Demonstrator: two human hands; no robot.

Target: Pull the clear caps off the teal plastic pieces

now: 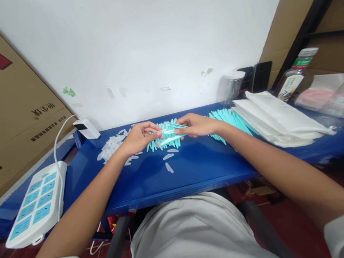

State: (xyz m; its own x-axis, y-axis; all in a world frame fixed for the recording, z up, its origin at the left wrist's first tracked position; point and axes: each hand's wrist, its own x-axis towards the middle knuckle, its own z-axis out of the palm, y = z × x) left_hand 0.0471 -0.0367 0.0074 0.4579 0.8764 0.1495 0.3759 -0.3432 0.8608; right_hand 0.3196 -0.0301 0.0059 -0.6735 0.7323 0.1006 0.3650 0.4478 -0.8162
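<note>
My left hand (144,137) pinches a small translucent white cap between thumb and forefinger, against the tip of a turquoise stick. My right hand (195,125) is closed around several thin turquoise plastic sticks (173,138), which point left. Beneath both hands lies a row of similar sticks (154,144) on the blue table. A heap of loose translucent caps (112,147) is left of my left hand, and a few single caps (169,167) lie nearer the front edge. Behind my right forearm is a larger pile of turquoise sticks (231,121).
White paper-like sheets (282,118) lie on the blue table (178,182) at right, near a clear jar (232,87) and a bottle (293,73). A white power strip (37,204) and a small white device (86,129) are at left, beside a large cardboard box (9,93).
</note>
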